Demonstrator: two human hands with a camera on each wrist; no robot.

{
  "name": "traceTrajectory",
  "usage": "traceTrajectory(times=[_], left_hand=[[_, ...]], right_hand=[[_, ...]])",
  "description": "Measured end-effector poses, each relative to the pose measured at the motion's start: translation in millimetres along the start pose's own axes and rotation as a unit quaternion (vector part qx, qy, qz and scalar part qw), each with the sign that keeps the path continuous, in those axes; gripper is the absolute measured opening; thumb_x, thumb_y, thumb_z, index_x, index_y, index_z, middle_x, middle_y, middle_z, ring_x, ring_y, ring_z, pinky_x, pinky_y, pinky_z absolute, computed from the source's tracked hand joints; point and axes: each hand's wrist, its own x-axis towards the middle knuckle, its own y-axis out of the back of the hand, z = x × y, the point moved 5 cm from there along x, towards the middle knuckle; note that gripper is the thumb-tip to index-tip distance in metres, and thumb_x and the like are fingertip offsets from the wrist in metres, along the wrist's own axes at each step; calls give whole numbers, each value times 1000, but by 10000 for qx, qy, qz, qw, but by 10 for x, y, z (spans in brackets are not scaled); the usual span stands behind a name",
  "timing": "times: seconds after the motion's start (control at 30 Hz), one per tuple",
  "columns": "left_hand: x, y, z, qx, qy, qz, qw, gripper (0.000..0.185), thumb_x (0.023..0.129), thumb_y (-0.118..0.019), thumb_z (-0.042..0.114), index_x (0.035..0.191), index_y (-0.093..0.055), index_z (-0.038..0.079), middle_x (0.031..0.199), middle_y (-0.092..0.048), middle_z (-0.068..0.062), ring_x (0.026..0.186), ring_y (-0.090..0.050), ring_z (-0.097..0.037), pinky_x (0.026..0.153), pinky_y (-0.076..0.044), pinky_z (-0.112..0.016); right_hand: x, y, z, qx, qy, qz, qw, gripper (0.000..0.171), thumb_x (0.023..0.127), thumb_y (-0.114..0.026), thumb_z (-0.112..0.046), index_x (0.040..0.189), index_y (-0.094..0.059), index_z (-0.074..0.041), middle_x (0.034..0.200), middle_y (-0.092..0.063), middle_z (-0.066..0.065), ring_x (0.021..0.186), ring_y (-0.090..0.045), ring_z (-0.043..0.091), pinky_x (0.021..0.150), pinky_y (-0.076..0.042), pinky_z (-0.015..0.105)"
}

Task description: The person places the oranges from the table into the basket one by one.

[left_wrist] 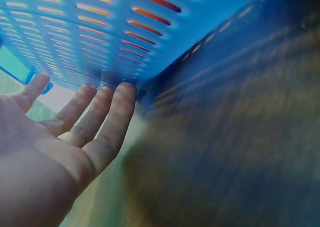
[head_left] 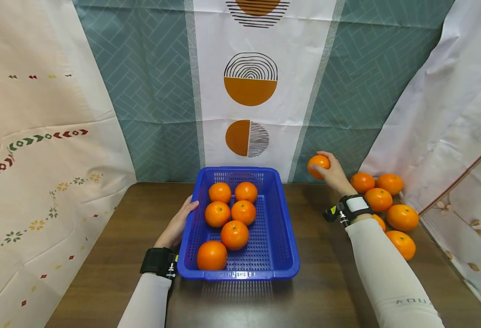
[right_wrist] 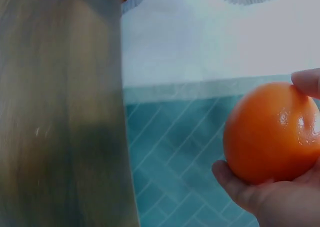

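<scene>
My right hand (head_left: 333, 175) grips an orange (head_left: 318, 166) and holds it up above the table's back edge, in front of the curtain. In the right wrist view the thumb and fingers lie around that orange (right_wrist: 272, 133). A blue plastic basket (head_left: 285, 228) stands mid-table with several oranges (head_left: 234, 235) in it, mostly in its left half. Against its left outer wall rests my left hand (head_left: 179, 225). The left wrist view has its fairly straight fingertips touching the slotted wall (left_wrist: 95, 34), the thumb up near the rim.
To the right, several more oranges (head_left: 402, 217) lie grouped, partly hidden behind the right forearm. Patterned cloths hang behind and at both sides of the brown wooden table (head_left: 113, 273). Each wrist wears a black strap with a device.
</scene>
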Motion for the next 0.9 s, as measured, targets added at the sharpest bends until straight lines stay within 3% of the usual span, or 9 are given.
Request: traceTrajectory(times=[0.27,0.5,0.9], left_hand=[[-13,22,-5,-4,60,20,10000,60,113,-34,43,166,-10,27,161,-31,-20,121,-60,-27,96,-55,-48],[-8,7,-1,2,7,-12,10000,60,114,-33,42,166,-9,26,162,-31,-22,122,-59,-28,96,-55,-49],[-10,2,6,-59,40,9,10000,61,113,-35,42,166,-9,27,164,-29,-20,125,-57,-30,97,-54,-49]], right_hand=[[-63,-58,-253,678,65,-341,9971,66,106,-60,-23,162,-30,-7,154,-36,26,122,-45,32,97,-41,31],[-169,-178,-556,793,423,-654,9938,59,106,-59,-19,159,-35,-7,150,-41,24,119,-46,28,97,-41,33],[-366,-426,-1124,805,1123,-1133,9839,55,104,-63,-21,154,-44,-11,148,-45,18,121,-49,33,96,-46,37]])
